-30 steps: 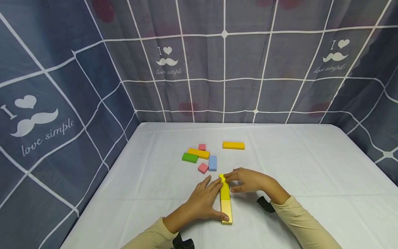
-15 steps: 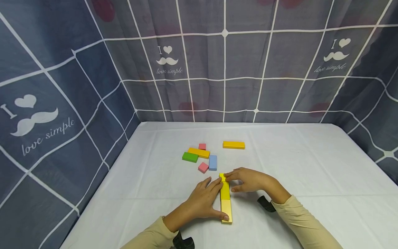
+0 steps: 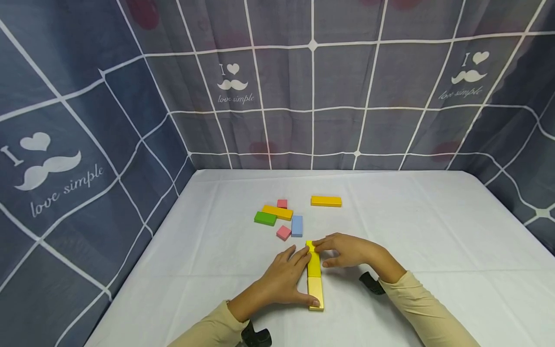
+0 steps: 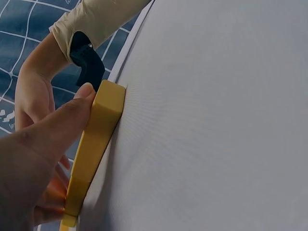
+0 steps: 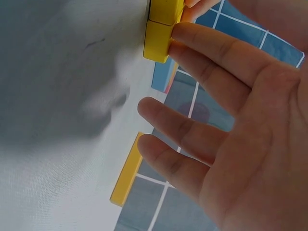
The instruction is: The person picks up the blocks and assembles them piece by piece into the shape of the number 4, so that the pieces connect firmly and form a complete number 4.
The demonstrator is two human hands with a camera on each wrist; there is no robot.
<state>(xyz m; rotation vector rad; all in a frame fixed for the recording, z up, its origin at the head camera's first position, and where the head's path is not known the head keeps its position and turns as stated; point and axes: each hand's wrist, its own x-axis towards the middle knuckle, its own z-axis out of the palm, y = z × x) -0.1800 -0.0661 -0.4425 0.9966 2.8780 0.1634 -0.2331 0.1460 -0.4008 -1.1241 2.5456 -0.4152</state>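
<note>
Three yellow wooden blocks lie end to end in a row: a short far block [image 3: 310, 245], a middle block [image 3: 314, 265] and a longer near block [image 3: 315, 289]. My left hand [image 3: 279, 279] spans the row's left side, its thumb on the near block's end and its fingertips by the far end. From the right, my right hand [image 3: 349, 250] touches the far block with fairly straight fingertips. In the right wrist view, two of its fingers [image 5: 221, 53] meet that short block while two others stand apart, touching nothing.
Beyond the row lie a blue block [image 3: 297, 226], two pink blocks, with one pink block [image 3: 284, 233] nearer, a green block [image 3: 265, 219] and a slanted orange-yellow block [image 3: 277, 212]. Another orange-yellow block [image 3: 326, 201] lies farther right. A checked curtain [image 3: 338, 96] surrounds the white table [image 3: 433, 217].
</note>
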